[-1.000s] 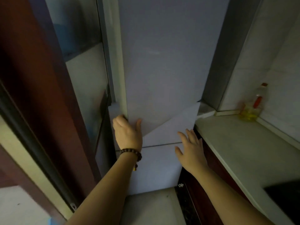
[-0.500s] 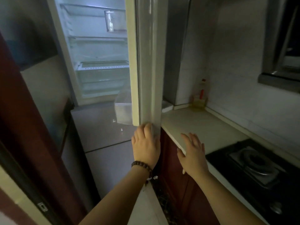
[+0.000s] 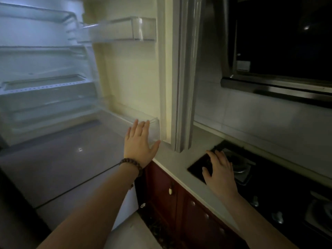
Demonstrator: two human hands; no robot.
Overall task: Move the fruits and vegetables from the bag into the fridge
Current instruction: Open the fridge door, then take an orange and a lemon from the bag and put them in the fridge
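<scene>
The fridge stands wide open at the left, its lit shelves bare. Its upper door is swung out to the right, edge-on toward the counter, with clear door bins. My left hand, a bead bracelet on the wrist, is flat and spread against the lowest door bin, holding nothing. My right hand hovers with fingers apart over the left edge of the black gas hob. No bag, fruit or vegetable shows in this view.
A pale counter runs along the right over dark red cabinets. A range hood hangs above the hob. The closed lower fridge drawers sit below the open compartment. A dark frame borders the left edge.
The fridge door went from shut to fully open, swung to the right. My left hand slid from the door's edge onto its inner bin. My right hand moved right, over the hob.
</scene>
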